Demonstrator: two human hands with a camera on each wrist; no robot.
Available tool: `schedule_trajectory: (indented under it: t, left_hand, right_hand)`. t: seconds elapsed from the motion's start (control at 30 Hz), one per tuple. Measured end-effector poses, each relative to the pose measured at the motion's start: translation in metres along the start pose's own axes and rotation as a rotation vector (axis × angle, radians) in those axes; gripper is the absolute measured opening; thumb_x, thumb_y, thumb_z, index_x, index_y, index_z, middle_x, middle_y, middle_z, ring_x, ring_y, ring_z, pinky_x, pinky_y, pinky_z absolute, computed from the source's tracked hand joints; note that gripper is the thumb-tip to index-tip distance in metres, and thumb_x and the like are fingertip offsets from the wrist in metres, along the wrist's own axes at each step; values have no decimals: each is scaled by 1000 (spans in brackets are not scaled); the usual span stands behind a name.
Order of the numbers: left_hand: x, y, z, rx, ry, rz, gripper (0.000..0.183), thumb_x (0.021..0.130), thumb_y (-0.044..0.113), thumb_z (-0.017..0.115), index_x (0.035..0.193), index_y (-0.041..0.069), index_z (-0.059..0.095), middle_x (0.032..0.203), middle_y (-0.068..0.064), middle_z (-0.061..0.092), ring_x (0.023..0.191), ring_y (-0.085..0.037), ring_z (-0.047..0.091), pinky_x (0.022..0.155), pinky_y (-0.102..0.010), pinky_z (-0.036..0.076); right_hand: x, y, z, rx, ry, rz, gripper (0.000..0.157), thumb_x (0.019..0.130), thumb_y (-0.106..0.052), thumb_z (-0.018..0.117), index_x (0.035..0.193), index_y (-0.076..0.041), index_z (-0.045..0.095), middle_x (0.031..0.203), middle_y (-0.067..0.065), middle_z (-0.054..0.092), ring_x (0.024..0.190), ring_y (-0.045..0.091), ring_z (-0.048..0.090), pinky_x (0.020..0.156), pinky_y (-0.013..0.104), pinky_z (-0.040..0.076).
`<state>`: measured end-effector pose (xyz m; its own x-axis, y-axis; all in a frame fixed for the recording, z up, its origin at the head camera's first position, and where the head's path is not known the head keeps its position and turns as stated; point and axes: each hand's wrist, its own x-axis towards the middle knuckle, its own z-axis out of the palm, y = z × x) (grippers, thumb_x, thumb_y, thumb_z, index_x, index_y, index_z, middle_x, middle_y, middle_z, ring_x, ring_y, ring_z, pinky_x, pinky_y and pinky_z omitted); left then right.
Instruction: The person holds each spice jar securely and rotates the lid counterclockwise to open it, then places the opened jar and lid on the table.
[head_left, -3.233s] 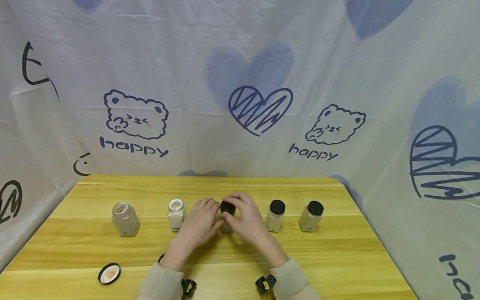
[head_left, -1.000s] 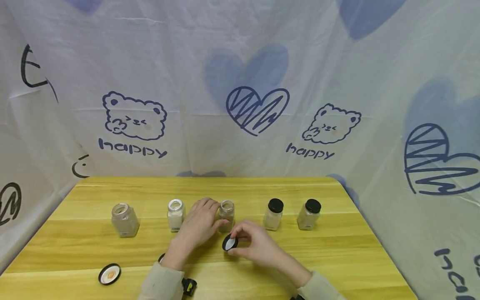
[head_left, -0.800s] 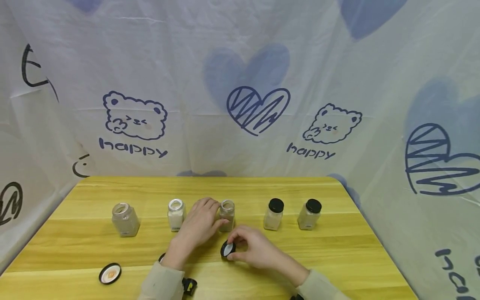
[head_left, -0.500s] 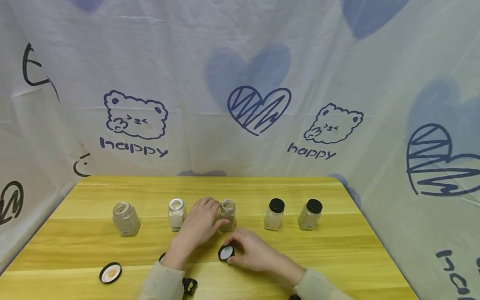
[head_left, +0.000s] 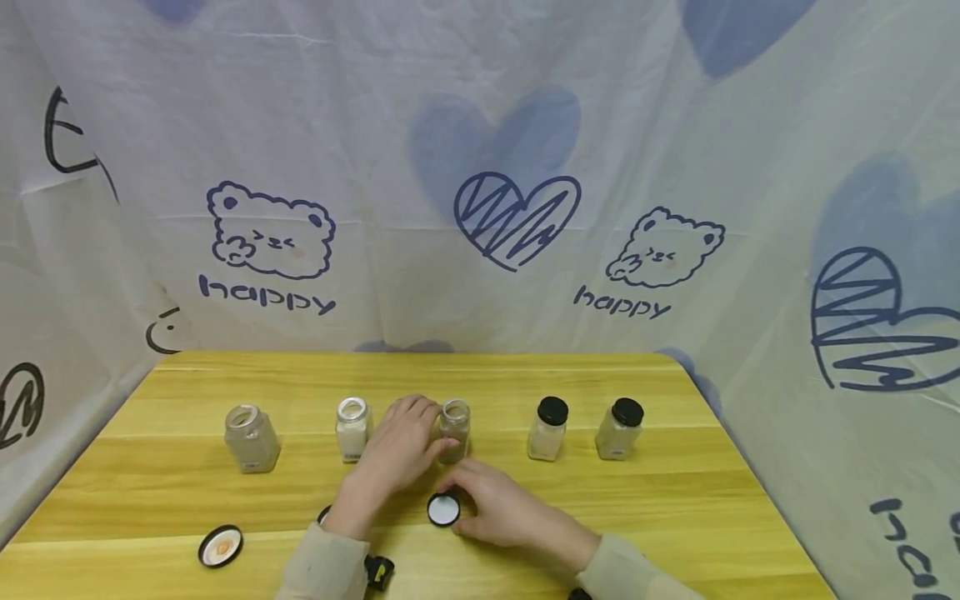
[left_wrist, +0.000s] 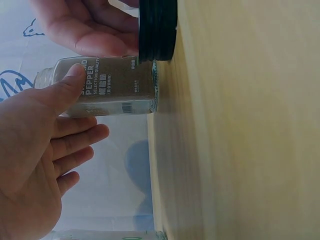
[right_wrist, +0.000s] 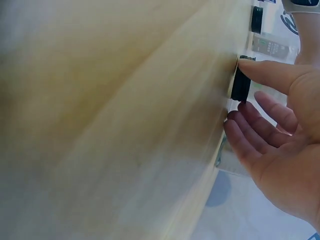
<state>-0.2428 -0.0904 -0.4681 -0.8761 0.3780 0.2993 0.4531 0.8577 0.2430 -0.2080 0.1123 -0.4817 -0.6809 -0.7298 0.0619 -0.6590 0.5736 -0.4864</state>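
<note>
In the head view my left hand (head_left: 401,442) holds a square glass pepper jar (head_left: 455,432), uncapped and upright on the table. Its thumb lies across the printed label in the left wrist view, where the jar (left_wrist: 117,85) shows brown powder inside. Just in front of that jar, my right hand (head_left: 498,504) has thumb and fingertips at the edge of a black screw lid (head_left: 444,509), its white inner side facing up. The right wrist view shows this lid (right_wrist: 241,82) between the thumb and fingertips, right at the tabletop.
Left of the left hand stand an open jar (head_left: 352,432) with pale contents and a wider open jar (head_left: 252,442). Two black-capped jars (head_left: 547,433) (head_left: 619,432) stand at right. One upturned lid (head_left: 221,547) lies front left; another lid (head_left: 324,514) is mostly hidden by the left wrist.
The right hand has taken the black lid off the pepper jar and brought it forward and down, turning its white inside upward. The left hand has stayed at the jar.
</note>
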Motion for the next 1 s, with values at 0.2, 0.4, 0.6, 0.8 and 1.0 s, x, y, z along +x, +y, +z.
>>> schedule_trajectory:
  t: [0.2,0.4,0.6,0.8,1.0]
  left_hand:
    - [-2,-2,-1,-4,-4,-27,67,97,47,72,140,-3,58,141,-18,59,137,-38,49,122,-53,34]
    - [0,-3,-11,-13,43,-26,74,95,50,73,145,-2,54,145,-18,56,141,-39,46,122,-55,33]
    - [3,8,-20,-5,154,38,69,96,46,75,144,1,55,146,-16,56,140,-37,47,121,-55,35]
    - [11,34,-25,12,229,95,68,96,44,75,144,-1,55,143,-17,58,136,-36,51,119,-52,39]
    - [20,64,-15,58,198,115,69,99,51,68,146,2,54,144,-13,57,136,-33,51,119,-49,39]
  right_hand:
    - [-7,-5,-7,80,69,-8,37,91,-14,80,125,-9,66,129,0,64,119,14,61,106,32,52]
    - [-17,-12,-24,171,235,-7,32,97,-15,75,127,-14,65,129,-1,64,119,18,63,100,37,56]
    - [-28,-9,-40,168,562,-107,29,96,-16,77,123,-12,68,123,0,67,110,17,64,89,39,60]
    - [-36,4,-62,126,810,-165,33,94,-3,75,125,-11,68,120,4,68,102,21,65,83,36,59]
    - [-43,29,-79,100,912,-117,37,92,2,75,128,-5,67,118,9,68,98,30,67,80,41,60]
